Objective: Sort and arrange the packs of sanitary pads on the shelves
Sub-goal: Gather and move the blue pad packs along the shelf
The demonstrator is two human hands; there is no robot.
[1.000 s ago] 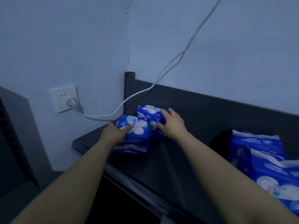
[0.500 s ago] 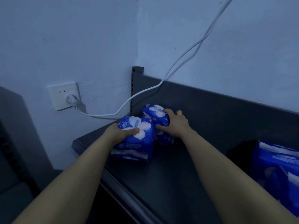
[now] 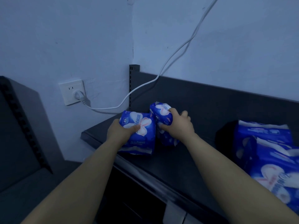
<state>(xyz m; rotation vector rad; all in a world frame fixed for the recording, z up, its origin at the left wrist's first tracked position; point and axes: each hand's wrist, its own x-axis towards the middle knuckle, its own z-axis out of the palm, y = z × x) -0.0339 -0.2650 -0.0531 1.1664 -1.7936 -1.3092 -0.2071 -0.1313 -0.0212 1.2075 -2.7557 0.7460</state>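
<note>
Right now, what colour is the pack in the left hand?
The pack is blue with a white-and-pink petal print; head view shows it.

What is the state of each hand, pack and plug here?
left hand, gripping the left pad pack.
right hand, gripping the right pad pack.
left pad pack, on the shelf, held.
right pad pack, held, against the left one.
other pad packs, heaped, untouched.
plug, in the wall socket.

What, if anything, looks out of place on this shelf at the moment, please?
The white cable from the wall socket trails across the shelf upright, above the front pack in the left hand and rear pack in the right hand. On the right, the loose packs lie heaped and tilted, not lined up.
</note>
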